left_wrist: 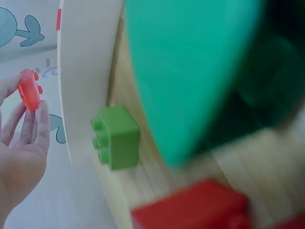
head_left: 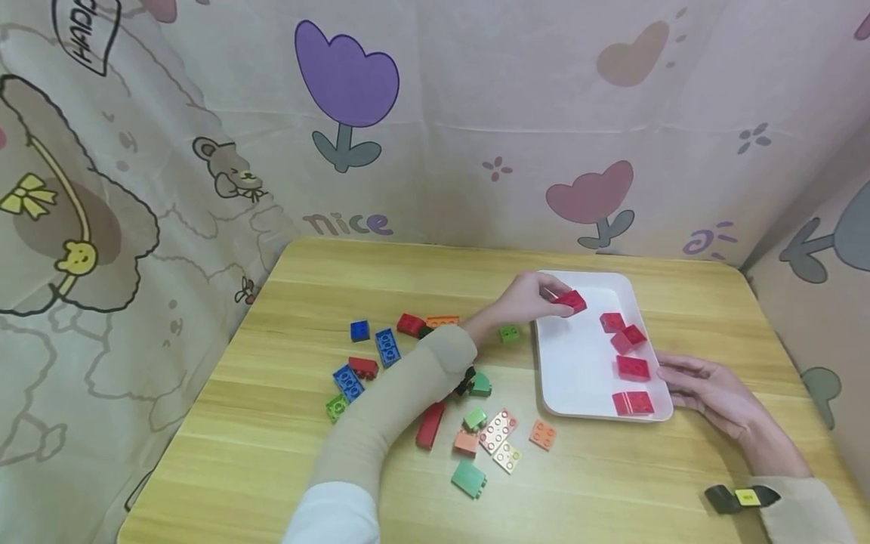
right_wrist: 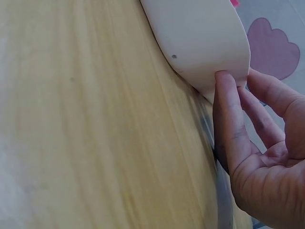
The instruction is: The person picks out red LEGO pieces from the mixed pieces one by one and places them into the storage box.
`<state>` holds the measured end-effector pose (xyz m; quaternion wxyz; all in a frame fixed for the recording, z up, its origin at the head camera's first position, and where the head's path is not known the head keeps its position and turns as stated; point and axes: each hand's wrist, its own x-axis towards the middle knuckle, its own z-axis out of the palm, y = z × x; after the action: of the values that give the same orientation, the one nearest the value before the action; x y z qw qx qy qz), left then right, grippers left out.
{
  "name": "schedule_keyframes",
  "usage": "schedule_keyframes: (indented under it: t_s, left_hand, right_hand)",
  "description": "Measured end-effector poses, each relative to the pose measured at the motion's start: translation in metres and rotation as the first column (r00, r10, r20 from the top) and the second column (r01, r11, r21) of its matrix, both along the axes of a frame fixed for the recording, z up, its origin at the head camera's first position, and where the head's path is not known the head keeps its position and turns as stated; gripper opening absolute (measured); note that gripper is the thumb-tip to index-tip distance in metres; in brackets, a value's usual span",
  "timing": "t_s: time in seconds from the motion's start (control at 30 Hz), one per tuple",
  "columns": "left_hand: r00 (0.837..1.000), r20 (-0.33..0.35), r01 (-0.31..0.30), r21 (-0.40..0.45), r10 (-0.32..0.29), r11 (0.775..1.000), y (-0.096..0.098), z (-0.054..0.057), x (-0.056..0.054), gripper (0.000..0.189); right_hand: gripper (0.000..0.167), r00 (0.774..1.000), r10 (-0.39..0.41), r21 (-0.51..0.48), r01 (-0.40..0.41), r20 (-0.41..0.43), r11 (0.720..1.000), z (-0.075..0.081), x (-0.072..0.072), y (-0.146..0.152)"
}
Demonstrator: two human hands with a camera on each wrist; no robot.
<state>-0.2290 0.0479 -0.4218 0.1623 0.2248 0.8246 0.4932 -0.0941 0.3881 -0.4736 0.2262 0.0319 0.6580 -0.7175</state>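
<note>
My left hand [head_left: 529,298] pinches a red toy brick [head_left: 572,301] between thumb and fingers, above the left side of the white tray [head_left: 578,366]. In the left wrist view the studs of that brick [left_wrist: 30,89] point sideways. Several red bricks [head_left: 633,369] lie along the tray's right side. At the tray's right edge is my right hand [head_left: 710,389]. The right wrist view shows its thumb against the tray's outer wall [right_wrist: 200,43] and a finger at the rim, gripping it.
Left of the tray, loose bricks lie scattered, among them a blue brick [head_left: 387,347], a light green brick [head_left: 509,333], an orange brick [head_left: 542,435] and a green brick [head_left: 469,479]. My left forearm crosses over some of them. A patterned cloth [head_left: 448,136] hangs behind the wooden table [head_left: 265,423].
</note>
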Motion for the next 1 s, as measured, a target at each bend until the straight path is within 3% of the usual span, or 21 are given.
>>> schedule_keyframes:
  t_s: [0.5,0.73,1.0]
  left_hand:
    - [0.998,-0.035,-0.054,-0.053,0.052,0.997,0.045,0.003,-0.005,0.038]
    - [0.995,-0.025,-0.102,-0.072,0.100,0.992,0.062,-0.001,-0.013,0.036]
    - [0.993,-0.052,-0.107,-0.123,0.102,0.987,0.074,-0.010,-0.021,0.035]
  right_hand:
    - [0.040,1.000,0.011,-0.012,-0.011,-0.014,1.000,-0.002,0.000,0.001]
    - [0.039,1.000,0.002,0.002,-0.002,-0.007,1.000,-0.002,-0.002,0.003]
    - [0.039,1.000,-0.002,0.000,0.002,-0.003,1.000,-0.004,-0.002,0.002]
